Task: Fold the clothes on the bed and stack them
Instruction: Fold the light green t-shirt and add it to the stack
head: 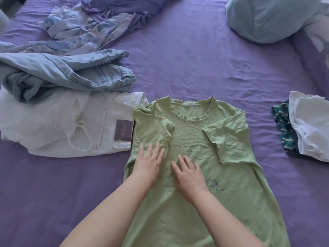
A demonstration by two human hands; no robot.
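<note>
A light green T-shirt (229,177) lies face up on the purple bed sheet (195,59), collar away from me, both short sleeves folded inward over the chest. My left hand (148,162) lies flat with straight fingers on the shirt's left side, just below the folded left sleeve. My right hand (189,172) presses flat on the printed middle of the shirt. To the left sit white trousers (58,125) and light blue jeans (71,73), both unfolded. At the right edge a white garment (309,125) lies on a teal patterned one (283,125).
A crumpled pale blue patterned cloth (85,27) and a purple garment (124,6) lie at the far left. A light blue pillow (267,18) rests at the far right corner. Bare purple sheet stretches between the shirt and the pillow.
</note>
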